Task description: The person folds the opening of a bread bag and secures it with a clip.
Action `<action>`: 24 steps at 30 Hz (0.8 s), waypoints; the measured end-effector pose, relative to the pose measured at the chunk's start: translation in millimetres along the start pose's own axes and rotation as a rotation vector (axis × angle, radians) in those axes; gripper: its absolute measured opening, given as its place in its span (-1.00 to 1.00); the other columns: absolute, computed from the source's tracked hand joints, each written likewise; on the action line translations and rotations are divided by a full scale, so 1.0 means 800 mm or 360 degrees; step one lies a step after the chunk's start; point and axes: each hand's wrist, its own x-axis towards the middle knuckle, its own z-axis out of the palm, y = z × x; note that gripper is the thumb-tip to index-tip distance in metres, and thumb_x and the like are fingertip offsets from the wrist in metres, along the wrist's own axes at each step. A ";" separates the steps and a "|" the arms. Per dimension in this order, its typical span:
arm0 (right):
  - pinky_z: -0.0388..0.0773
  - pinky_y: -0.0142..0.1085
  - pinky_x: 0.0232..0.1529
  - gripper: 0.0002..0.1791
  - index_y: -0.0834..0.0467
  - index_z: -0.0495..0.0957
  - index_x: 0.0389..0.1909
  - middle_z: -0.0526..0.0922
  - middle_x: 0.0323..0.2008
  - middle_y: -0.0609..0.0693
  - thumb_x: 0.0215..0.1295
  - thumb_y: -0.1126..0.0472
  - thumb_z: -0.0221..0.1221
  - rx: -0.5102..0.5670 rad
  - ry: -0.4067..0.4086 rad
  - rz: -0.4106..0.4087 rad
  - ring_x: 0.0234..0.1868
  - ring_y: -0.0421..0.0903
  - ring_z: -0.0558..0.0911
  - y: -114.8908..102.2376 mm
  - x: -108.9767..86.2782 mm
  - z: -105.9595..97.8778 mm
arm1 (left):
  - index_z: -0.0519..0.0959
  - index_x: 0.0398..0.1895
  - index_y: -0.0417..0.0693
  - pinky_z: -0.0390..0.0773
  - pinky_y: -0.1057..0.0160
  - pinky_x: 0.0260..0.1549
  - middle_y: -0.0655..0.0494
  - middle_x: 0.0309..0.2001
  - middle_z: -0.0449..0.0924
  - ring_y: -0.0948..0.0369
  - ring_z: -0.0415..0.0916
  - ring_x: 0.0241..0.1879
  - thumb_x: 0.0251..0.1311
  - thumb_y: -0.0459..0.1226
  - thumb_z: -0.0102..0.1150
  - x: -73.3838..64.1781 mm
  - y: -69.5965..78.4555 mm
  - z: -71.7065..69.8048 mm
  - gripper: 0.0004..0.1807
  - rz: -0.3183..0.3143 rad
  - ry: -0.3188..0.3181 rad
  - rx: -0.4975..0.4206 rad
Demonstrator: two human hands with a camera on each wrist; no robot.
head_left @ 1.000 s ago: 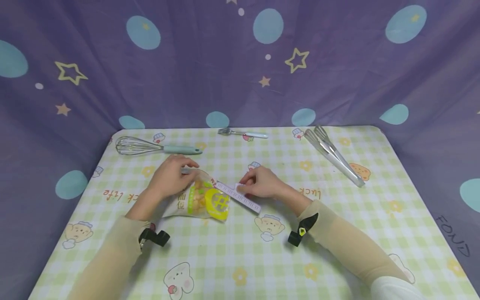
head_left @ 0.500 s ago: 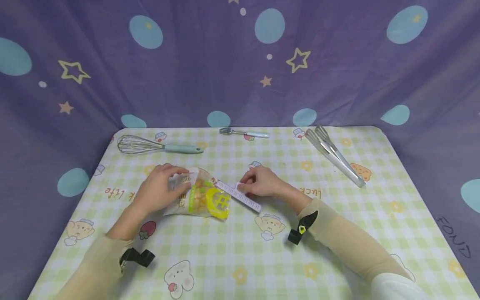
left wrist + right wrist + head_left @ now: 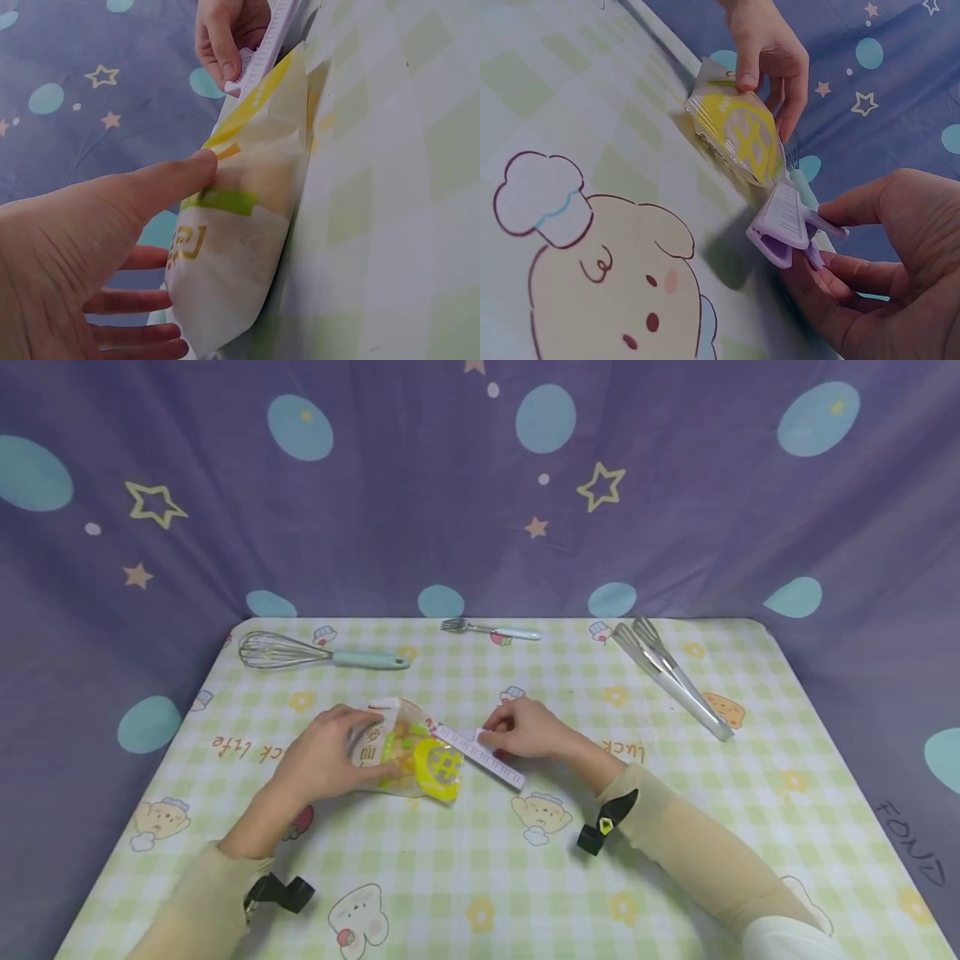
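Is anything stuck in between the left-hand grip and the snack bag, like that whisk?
No, nothing visible is: the left-hand grip touches the snack bag. The whisk lies farther back, out of the way, and the purple clip is at the bag's other side, in the right-hand grip.

The bag [image 3: 417, 750] is yellow-printed, the clip [image 3: 480, 757] lilac

- "FOND" [image 3: 909, 845] on the purple curtain [image 3: 450, 527], beyond the table's right edge
- Upside-down "luck" [image 3: 626, 751], toward the tablecloth [image 3: 558, 893]'s right edge; "life" [image 3: 227, 747], toward its left
- Partly hidden Chinese characters [image 3: 370, 737] on the bag [image 3: 422, 753]
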 end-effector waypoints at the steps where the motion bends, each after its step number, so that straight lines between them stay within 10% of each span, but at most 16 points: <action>1: 0.58 -0.34 -0.19 -0.74 0.08 0.81 -0.05 0.77 -0.40 -0.12 0.39 0.02 0.38 0.0003 -0.0003 0.0001 -0.38 -0.17 0.68 0.000 0.000 0.000 | 0.65 0.33 -0.05 0.69 -0.17 -0.03 -0.10 0.12 0.66 -0.07 0.63 0.01 -0.04 0.33 0.57 0.000 0.001 0.001 -0.05 -0.0001 -0.0005 0.0004; 14: 0.67 -0.36 -0.22 -0.73 0.15 0.80 -0.04 0.83 -0.35 -0.05 0.36 0.08 0.41 0.0225 -0.0121 0.0066 -0.39 -0.16 0.76 0.004 -0.002 -0.004 | 0.63 0.35 -0.10 0.66 -0.08 -0.13 -0.12 0.11 0.67 0.06 0.59 -0.14 -0.08 0.22 0.65 0.004 0.004 0.002 -0.05 0.0027 -0.0037 -0.0014; 24: 0.79 -0.27 -0.29 -0.79 0.27 0.78 -0.14 0.79 -0.41 0.05 0.28 0.25 0.49 0.0556 -0.0173 0.0172 -0.45 -0.14 0.79 0.001 -0.005 -0.003 | 0.61 0.40 -0.05 0.63 -0.24 0.17 -0.15 0.23 0.63 -0.16 0.63 0.18 -0.05 0.21 0.65 0.008 0.003 -0.002 -0.05 0.0037 -0.0114 -0.0067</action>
